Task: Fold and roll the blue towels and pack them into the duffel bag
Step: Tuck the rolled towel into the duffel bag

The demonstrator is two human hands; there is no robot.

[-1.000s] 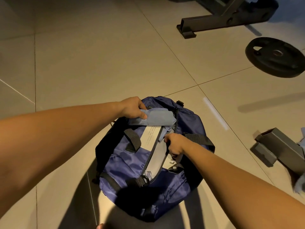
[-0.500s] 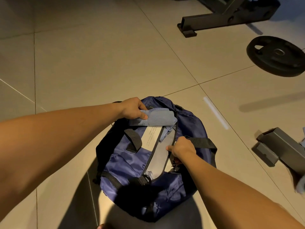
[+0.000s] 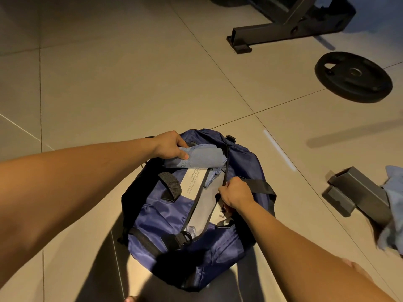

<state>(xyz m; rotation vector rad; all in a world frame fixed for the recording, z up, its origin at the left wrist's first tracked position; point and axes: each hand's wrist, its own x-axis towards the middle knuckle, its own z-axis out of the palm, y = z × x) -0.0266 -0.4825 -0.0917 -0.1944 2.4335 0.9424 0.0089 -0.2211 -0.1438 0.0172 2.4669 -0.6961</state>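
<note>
- My left hand [image 3: 172,147] pinches the rolled blue towel [image 3: 205,158] — long axis across the duffel bag [image 3: 165,214], above its opening's far end.
- My right hand [image 3: 236,196] clamps the zip edge [image 3: 226,164], just nearer me.

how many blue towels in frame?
2. One rolled towel, held by the left hand over the duffel bag opening; one crumpled towel at the right edge on the grey metal foot. Others may be hidden inside the bag.

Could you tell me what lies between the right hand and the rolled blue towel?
Head view: the open mouth of the navy nylon duffel bag, showing pale grey lining and black zip edge.
</note>
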